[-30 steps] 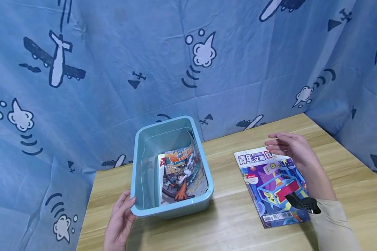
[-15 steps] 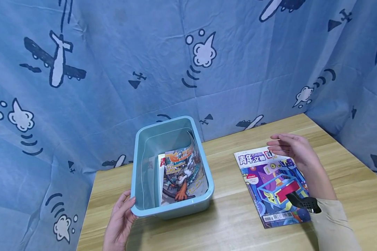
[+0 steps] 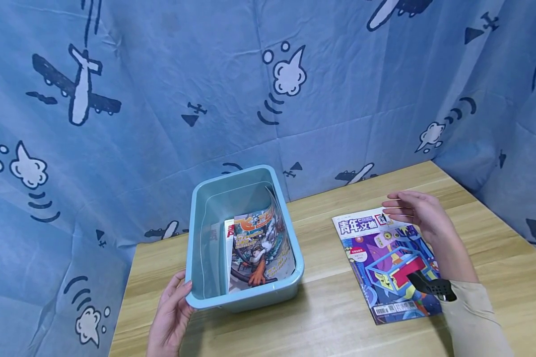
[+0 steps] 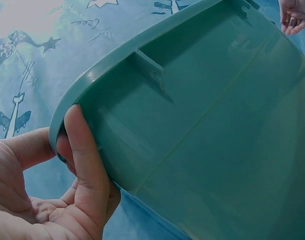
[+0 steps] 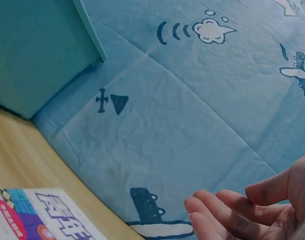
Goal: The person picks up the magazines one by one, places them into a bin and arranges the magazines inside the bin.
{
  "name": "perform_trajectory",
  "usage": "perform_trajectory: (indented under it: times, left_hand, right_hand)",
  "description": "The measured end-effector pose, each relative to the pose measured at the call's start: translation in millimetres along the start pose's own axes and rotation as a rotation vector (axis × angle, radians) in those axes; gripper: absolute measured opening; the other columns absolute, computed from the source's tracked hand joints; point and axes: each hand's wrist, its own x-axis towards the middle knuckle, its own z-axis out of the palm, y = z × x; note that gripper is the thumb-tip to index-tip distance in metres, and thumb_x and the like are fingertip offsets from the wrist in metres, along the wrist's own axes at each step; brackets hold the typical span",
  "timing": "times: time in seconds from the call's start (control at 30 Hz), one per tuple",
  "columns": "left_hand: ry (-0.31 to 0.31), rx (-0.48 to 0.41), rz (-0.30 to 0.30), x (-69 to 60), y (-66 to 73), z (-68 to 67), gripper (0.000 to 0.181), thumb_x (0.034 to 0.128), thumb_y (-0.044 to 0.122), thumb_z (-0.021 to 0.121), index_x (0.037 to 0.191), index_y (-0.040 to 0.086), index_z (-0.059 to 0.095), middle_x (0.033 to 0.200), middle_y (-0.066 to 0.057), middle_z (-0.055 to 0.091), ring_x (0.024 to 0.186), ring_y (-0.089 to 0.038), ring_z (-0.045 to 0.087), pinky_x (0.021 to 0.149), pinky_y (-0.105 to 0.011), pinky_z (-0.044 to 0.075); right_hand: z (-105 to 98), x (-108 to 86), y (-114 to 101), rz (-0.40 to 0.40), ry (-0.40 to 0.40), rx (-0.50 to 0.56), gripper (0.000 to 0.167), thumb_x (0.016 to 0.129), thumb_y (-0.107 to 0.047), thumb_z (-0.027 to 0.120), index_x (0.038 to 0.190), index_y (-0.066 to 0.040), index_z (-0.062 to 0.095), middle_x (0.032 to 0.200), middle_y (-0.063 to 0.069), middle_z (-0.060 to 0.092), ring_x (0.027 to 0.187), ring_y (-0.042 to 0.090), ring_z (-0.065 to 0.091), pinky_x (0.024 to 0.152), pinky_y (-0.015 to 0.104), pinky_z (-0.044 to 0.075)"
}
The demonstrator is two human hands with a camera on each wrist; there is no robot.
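My left hand [image 3: 171, 315] pinches the near left corner of a light blue-green plastic bin [image 3: 245, 300]. In the left wrist view, thumb and fingers sit on either side of the bin's rim [image 4: 100, 72]. Inside the bin lies a comic-style magazine [image 3: 261, 253] with an orange title, overlapping a white-edged one [image 3: 229, 248]. Over to the right, a purple and blue magazine [image 3: 362, 248] lies flat on the table. My right hand [image 3: 422, 213] is above that magazine's top right corner, covering part of it. Its fingers are loosely bent and hold nothing, as the right wrist view also shows.
A wooden table [image 3: 321, 307] carries the bin and the loose magazine. Blue cloth [image 3: 214, 99] printed with planes and clouds hangs behind the table and at both sides. A black strap [image 3: 433, 287] is on my right wrist.
My right hand has drifted slightly to the right above the magazine. The left hand, the bin and the magazines stay where they were.
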Motion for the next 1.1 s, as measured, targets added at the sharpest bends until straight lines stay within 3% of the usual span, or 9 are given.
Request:
perform_trajectory:
  times: [0.13, 0.47, 0.7, 0.8, 0.93, 1.03, 1.1]
  left_hand:
    - [-0.038, -0.018, 0.015, -0.8, -1.2, -0.6, 0.015, 0.1076, 0.000, 0.046, 0.121, 0.006, 0.053, 0.114, -0.011, 0.063, 0.090, -0.017, 0.074, 0.074, -0.026, 0.066]
    - [-0.044, -0.014, 0.020, -0.5, -1.8, -0.7, 0.016, 0.1078, 0.001, 0.046, 0.121, 0.006, 0.054, 0.114, -0.011, 0.063, 0.090, -0.016, 0.074, 0.073, -0.026, 0.066]
    - [-0.054, -0.028, 0.024, -0.8, -2.5, -1.4, 0.016, 0.1079, 0.000, 0.046, 0.120, 0.007, 0.055, 0.113, -0.011, 0.064, 0.091, -0.017, 0.074, 0.073, -0.026, 0.066]
    - [-0.059, -0.027, 0.028, -0.8, -2.8, -1.3, 0.016, 0.1079, 0.000, 0.046, 0.120, 0.006, 0.055, 0.113, -0.011, 0.064, 0.090, -0.017, 0.074, 0.073, -0.026, 0.066]
    - [-0.056, -0.022, 0.027, -0.8, -2.7, -1.2, 0.016, 0.1079, 0.000, 0.046, 0.120, 0.006, 0.055, 0.113, -0.011, 0.064, 0.090, -0.016, 0.074, 0.072, -0.025, 0.066]
    - [-0.050, -0.021, 0.022, -0.9, -2.4, -1.1, 0.016, 0.1080, 0.001, 0.046, 0.121, 0.006, 0.054, 0.113, -0.011, 0.064, 0.090, -0.016, 0.074, 0.072, -0.025, 0.066]
    - [-0.046, -0.022, 0.019, -1.0, -2.3, -1.0, 0.015, 0.1081, 0.001, 0.046, 0.121, 0.006, 0.053, 0.113, -0.010, 0.064, 0.090, -0.016, 0.074, 0.072, -0.025, 0.066]
  right_hand:
    - [-3, 1.7, 3, 0.016, 0.005, -0.008, 0.022, 0.110, -0.029, 0.052, 0.106, -0.018, 0.070, 0.095, -0.007, 0.077, 0.087, 0.008, 0.075, 0.076, 0.024, 0.064]
    - [-5, 3.0, 8, 0.046, 0.052, -0.090, 0.032, 0.111, -0.030, 0.049, 0.127, -0.003, 0.054, 0.093, -0.012, 0.075, 0.085, 0.005, 0.074, 0.076, 0.023, 0.064]
    - [-9, 4.0, 12, 0.059, 0.072, -0.110, 0.026, 0.111, -0.034, 0.050, 0.123, -0.013, 0.058, 0.094, -0.015, 0.074, 0.085, 0.003, 0.074, 0.077, 0.022, 0.064]
    - [-17, 8.8, 20, 0.058, 0.098, -0.098, 0.033, 0.109, -0.038, 0.054, 0.125, -0.011, 0.060, 0.095, -0.014, 0.074, 0.086, 0.004, 0.074, 0.077, 0.021, 0.064]
    - [-34, 21.0, 37, 0.062, 0.141, -0.161, 0.051, 0.105, -0.047, 0.058, 0.137, -0.008, 0.061, 0.101, -0.014, 0.074, 0.091, 0.002, 0.071, 0.079, 0.020, 0.063]
    - [-45, 27.0, 47, 0.054, 0.129, -0.234, 0.064, 0.104, -0.053, 0.055, 0.147, -0.006, 0.054, 0.108, -0.015, 0.072, 0.097, 0.001, 0.067, 0.080, 0.019, 0.061]
    - [-46, 27.7, 49, 0.065, 0.164, -0.232, 0.065, 0.104, -0.051, 0.056, 0.149, -0.004, 0.052, 0.111, -0.013, 0.072, 0.098, 0.002, 0.066, 0.079, 0.019, 0.061]
